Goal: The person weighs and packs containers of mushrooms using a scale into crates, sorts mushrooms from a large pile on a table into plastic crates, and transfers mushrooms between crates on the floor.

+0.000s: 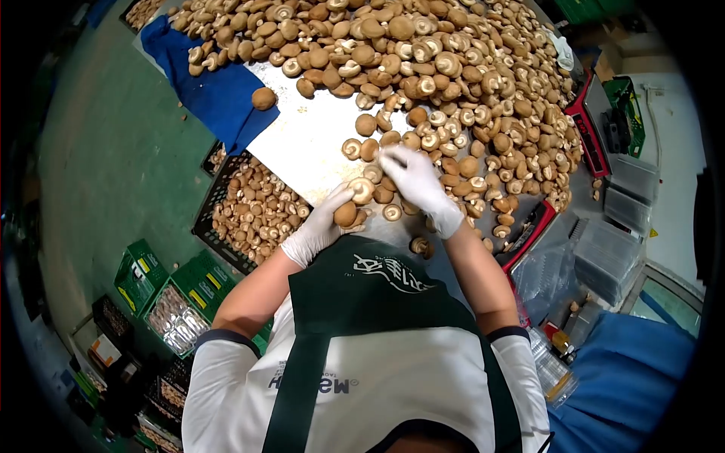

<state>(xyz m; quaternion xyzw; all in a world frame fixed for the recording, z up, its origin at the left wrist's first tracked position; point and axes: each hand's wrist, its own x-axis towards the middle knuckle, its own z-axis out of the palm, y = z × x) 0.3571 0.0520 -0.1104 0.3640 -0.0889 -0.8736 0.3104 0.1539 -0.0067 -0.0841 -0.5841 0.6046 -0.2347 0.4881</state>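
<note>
Shiitake mushrooms [453, 68] with brown caps and pale stems lie heaped across the table. My left hand [323, 225], in a white glove, is closed around a few mushrooms [346, 214] near the table's front edge. One upturned mushroom [362, 190] shows its pale underside at those fingertips. My right hand [418, 181], also gloved in white, reaches over the near side of the heap. Its fingertips are beside a few loose mushrooms [369, 149], blurred, and their grip is not clear.
A black crate [202, 219] of mushrooms stands below the table's left edge, near green crates [140, 276]. Blue cloth [208, 94] hangs over the table's left corner. To the right are red-edged scales [587, 124] and stacked clear plastic trays [604, 253].
</note>
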